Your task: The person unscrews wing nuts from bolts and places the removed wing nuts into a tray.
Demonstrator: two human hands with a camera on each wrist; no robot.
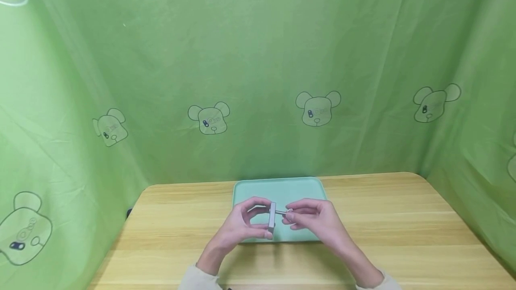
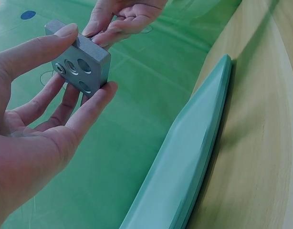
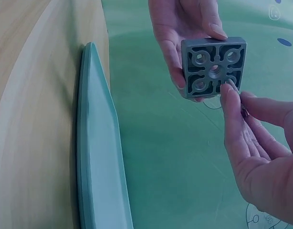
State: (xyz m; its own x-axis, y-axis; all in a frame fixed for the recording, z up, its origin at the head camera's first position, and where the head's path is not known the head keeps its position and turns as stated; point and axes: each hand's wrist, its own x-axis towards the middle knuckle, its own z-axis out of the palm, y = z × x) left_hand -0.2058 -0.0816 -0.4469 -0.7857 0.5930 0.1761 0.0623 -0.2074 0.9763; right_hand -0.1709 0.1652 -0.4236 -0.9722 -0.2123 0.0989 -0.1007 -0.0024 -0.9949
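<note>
My left hand (image 1: 241,227) holds a square grey metal block (image 1: 272,216) upright on edge, thumb on one edge and fingers on the opposite one. In the left wrist view, the smooth face of the block (image 2: 74,79) shows several round holes. The right wrist view shows its ribbed side, with a hole in the middle and more at the corners. With thumb and fingertips, my right hand (image 1: 320,218) pinches a slim metal bolt (image 1: 281,212), which stretches to the block's ribbed face near a lower corner. My fingers partly cover the bolt.
Below the hands, a light green tray (image 1: 282,187) lies on the wooden table (image 1: 181,223). Green curtains (image 1: 262,57) with bear prints hang behind the table and along both sides.
</note>
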